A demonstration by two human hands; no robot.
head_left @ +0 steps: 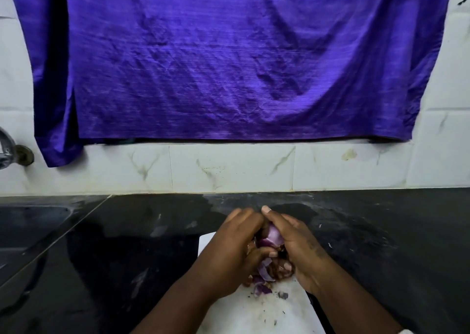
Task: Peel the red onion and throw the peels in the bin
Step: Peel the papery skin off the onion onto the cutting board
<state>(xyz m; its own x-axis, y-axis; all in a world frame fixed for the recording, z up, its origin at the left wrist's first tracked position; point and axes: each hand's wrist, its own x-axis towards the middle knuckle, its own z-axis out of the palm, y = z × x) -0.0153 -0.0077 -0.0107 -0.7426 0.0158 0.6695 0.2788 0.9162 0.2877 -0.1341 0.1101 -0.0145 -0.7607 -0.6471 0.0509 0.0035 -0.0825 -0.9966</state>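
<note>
Head view shows the left hand (235,247) and right hand (292,242) both closed around the red onion (270,235), held just above the white cutting board (279,310). Loose peels (262,286) lie on the board beneath, some still hanging from the bulb. Risk noted: thin scraps may scatter onto the dark countertop (127,257) and be missed at collection. The peeled flesh looks slick, so the bulb could slip. No bin is in view.

Onion between two hands over a board on the counter

The left hand (236,247) and right hand (297,249) enclose the onion (270,237) above the cutting board (267,310); peels (263,286) lie on it. Sink (30,229) far left, cloth (229,58) behind.
</note>
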